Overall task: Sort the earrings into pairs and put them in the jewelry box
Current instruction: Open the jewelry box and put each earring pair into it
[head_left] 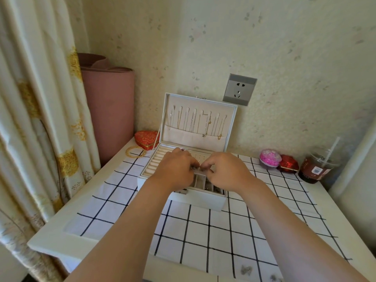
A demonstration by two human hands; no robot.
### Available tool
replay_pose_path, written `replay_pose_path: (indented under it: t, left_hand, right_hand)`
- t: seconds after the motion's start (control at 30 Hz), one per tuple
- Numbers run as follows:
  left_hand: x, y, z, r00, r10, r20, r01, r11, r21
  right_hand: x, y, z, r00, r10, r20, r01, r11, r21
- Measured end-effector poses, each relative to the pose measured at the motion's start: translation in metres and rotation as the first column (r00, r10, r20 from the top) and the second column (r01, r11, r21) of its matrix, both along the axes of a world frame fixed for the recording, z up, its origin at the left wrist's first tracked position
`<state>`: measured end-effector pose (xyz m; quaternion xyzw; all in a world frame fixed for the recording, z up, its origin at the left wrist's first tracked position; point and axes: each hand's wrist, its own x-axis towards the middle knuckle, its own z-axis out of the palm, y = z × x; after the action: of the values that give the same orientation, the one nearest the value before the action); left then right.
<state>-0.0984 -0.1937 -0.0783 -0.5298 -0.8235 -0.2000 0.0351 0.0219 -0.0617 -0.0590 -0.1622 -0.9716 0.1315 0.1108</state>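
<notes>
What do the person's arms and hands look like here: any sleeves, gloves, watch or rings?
The left arm and right arm are bare down to the frame's lower edge, with no sleeve showing. The left hand and right hand wear no gloves, and neither wrist carries a watch or bracelet. No ring shows, though the fingers are partly hidden.

Back left: red heart box [147,139] beside gold bangles [135,152]. Right: pink round box [270,159] touching small red box [288,163], drink cup [317,167] near. Underneath: checked cloth [203,231].

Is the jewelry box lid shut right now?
No, the jewelry box lid stands open, with necklaces hanging inside it.
</notes>
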Motion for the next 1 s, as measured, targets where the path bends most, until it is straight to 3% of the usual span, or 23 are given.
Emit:
replay_pose_path:
  t: [0.2,0.3,0.5,0.7,1.0]
  left_hand:
    - [0.017,-0.006,0.006,0.998,-0.023,0.055,0.016,0.991,0.134]
    - [0.037,-0.012,0.013,0.990,-0.099,0.103,0.078,0.978,0.194]
    - [0.089,-0.031,0.023,0.943,-0.223,0.246,0.216,0.975,0.053]
    - [0.126,-0.043,-0.001,0.911,-0.278,0.305,0.342,0.922,-0.181]
    - [0.155,-0.044,-0.019,0.889,-0.228,0.398,0.327,0.923,-0.203]
  right_hand:
    - [0.030,0.005,0.003,0.993,-0.040,-0.112,0.023,0.988,-0.151]
    - [0.051,0.000,0.010,0.995,-0.041,-0.095,0.019,0.974,-0.225]
    - [0.098,-0.013,0.022,0.986,0.050,0.157,-0.005,0.961,-0.277]
    - [0.130,-0.024,0.019,0.888,0.137,0.439,0.006,0.951,-0.309]
    - [0.143,-0.032,0.007,0.787,0.160,0.597,0.025,0.957,-0.290]
